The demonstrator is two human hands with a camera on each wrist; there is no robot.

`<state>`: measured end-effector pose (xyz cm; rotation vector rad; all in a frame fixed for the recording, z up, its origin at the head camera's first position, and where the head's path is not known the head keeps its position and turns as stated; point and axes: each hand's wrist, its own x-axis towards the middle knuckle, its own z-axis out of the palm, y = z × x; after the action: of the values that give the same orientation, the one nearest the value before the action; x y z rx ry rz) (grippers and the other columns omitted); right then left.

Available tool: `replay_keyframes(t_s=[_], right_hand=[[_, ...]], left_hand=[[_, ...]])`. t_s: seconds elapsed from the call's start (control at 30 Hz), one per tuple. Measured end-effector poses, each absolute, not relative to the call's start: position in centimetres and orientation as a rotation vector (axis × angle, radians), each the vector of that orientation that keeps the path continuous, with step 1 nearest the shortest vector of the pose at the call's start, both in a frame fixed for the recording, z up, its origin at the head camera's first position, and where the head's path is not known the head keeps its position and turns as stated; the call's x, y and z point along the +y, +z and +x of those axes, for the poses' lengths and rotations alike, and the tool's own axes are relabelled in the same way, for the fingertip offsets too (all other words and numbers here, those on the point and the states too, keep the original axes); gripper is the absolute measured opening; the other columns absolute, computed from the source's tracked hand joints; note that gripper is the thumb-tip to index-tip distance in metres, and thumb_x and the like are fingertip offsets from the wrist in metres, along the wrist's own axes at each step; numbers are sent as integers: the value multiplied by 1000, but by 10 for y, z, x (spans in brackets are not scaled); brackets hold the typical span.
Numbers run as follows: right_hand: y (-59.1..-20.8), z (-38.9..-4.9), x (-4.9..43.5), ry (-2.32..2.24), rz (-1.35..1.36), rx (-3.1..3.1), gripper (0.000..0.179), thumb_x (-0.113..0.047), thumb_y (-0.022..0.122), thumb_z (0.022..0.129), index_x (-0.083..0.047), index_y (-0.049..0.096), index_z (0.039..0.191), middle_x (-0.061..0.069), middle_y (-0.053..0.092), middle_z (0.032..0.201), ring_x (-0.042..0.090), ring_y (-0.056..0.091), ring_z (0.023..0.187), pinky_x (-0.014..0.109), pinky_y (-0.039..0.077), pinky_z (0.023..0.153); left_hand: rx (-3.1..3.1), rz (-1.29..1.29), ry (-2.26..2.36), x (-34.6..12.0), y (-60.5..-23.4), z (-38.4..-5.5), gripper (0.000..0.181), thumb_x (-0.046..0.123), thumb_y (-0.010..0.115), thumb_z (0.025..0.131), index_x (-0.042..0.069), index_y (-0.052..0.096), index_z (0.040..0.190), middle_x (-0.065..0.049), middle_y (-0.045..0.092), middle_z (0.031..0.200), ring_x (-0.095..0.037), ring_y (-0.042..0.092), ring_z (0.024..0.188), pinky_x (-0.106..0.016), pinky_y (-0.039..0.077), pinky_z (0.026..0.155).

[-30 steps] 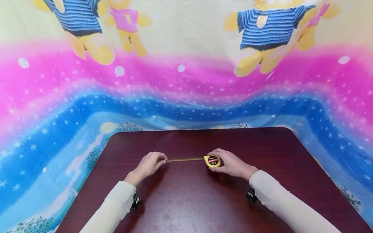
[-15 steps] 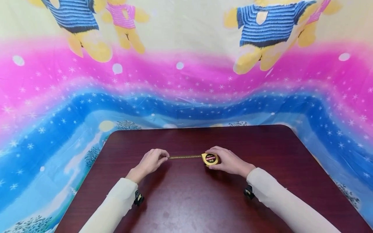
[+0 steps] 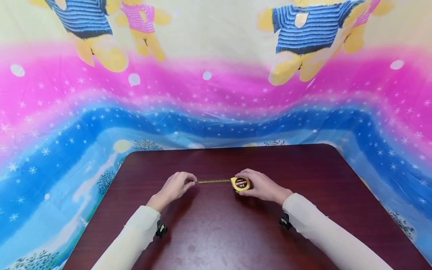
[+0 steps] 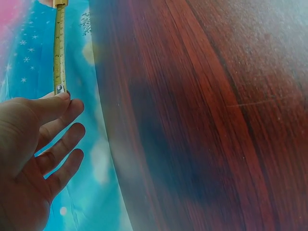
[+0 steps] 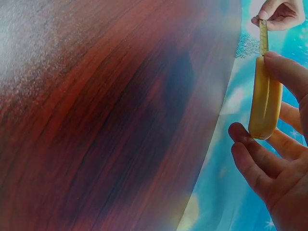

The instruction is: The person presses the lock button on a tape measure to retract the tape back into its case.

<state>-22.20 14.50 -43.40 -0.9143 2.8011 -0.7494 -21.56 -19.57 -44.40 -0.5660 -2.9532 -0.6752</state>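
A yellow tape measure (image 3: 240, 184) with a round dark-and-red label marked 2m is gripped by my right hand (image 3: 263, 186), thumb and fingers around its case. A short length of yellow blade (image 3: 214, 181) runs straight out of it to the left. My left hand (image 3: 175, 187) pinches the metal end hook (image 4: 60, 89) between thumb and forefinger, its other fingers spread loosely below in the left wrist view. Both hands are held above the table, and the blade is taut between them. In the right wrist view the case (image 5: 265, 98) shows edge-on.
A dark red-brown wooden table (image 3: 209, 232) with rounded far corners lies under the hands. Behind and beside it hangs a printed cloth (image 3: 216, 90) with bears and snowflakes. Each wrist carries a small black camera, such as the left one (image 3: 161, 228).
The tape measure and my right hand have moved left, towards my left hand. The exposed blade between the hands has become shorter. My left hand has shifted slightly right and still pinches the hook.
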Motion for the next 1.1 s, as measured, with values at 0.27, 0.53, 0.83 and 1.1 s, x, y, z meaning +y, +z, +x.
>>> replay_keyframes(t_s=[0.27, 0.53, 0.83, 1.1], right_hand=[[-435, -224, 143, -754, -917, 2812, 60, -35, 81, 87, -19, 59, 140, 0, 60, 136, 18, 58, 121, 41, 52, 102], [-435, -225, 138, -756, -915, 2793, 60, -36, 81, 86, -17, 59, 139, 0, 61, 135, 18, 59, 120, 42, 51, 102], [-435, -225, 131, -746, -943, 2787, 60, -37, 81, 87, -17, 59, 139, 0, 61, 136, 17, 59, 120, 41, 51, 102], [-434, -225, 127, -741, -952, 2782, 59, -36, 80, 87, -17, 60, 139, 1, 61, 136, 17, 59, 119, 41, 51, 100]], left_hand=[[-2945, -586, -639, -192, -440, -217, 10, 14, 71, 95, 18, 78, 99, 6, 78, 97, -12, 72, 91, -37, 57, 84], [-2945, -609, -644, -185, -441, -217, 10, 15, 70, 95, 18, 78, 101, 4, 78, 99, -13, 72, 93, -37, 57, 85], [-2948, -604, -660, -180, -443, -218, 9, 16, 71, 95, 18, 78, 100, 4, 78, 98, -13, 72, 93, -37, 57, 86], [-2957, -619, -656, -177, -443, -218, 10, 15, 70, 96, 17, 78, 102, 3, 78, 100, -14, 73, 94, -37, 57, 86]])
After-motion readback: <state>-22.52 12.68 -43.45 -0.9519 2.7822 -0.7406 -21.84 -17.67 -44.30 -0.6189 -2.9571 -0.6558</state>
